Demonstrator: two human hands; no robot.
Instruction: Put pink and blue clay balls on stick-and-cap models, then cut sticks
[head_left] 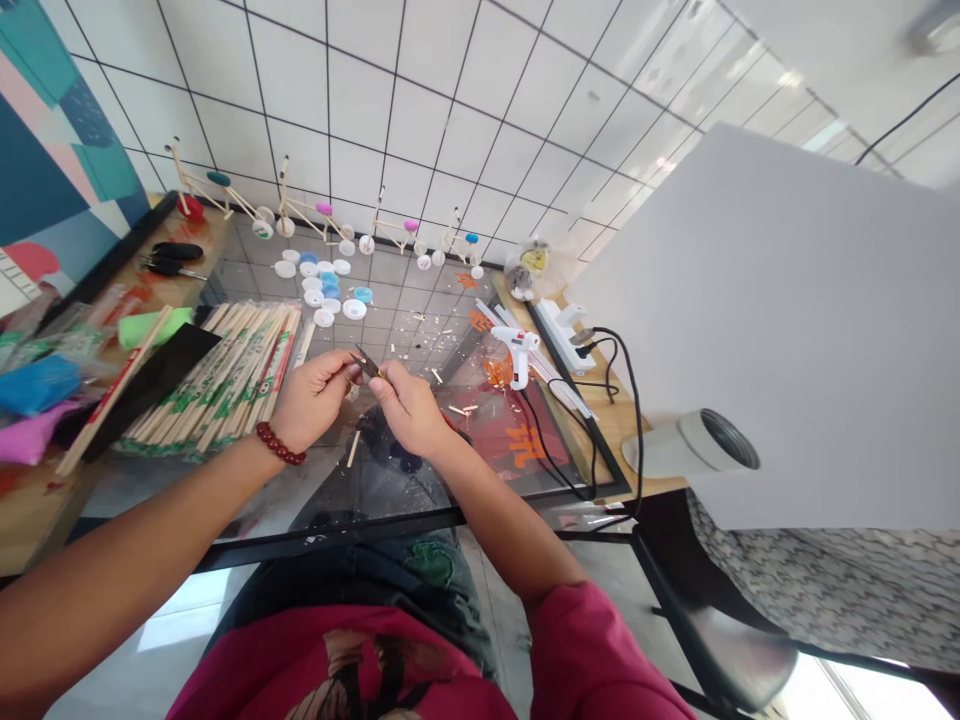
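My right hand (pixel 409 408) is closed around a small dark-jawed hand tool (pixel 367 363), perhaps cutters; its handles are mostly hidden by the palm. My left hand (pixel 319 395), with a red bead bracelet on the wrist, pinches at the tool's tip. Whatever is between those fingers is too small to make out. Under both hands lies a glass tabletop (pixel 300 492) with short wood offcuts and a loose stick piece (pixel 353 449). Left of my left hand is a pile of wrapped chopsticks (pixel 217 385). Bottle caps (pixel 328 290) in white and blue lie beyond the hands.
Several small stick-built tricycle-like models (pixel 304 208) line the tiled wall. On the right are a white glue gun (pixel 516 352), glue sticks (pixel 534 365), a power strip (pixel 564 335) with cables and a tipped grey-white cylinder (pixel 694 443). Colourful packets (pixel 37 385) lie far left.
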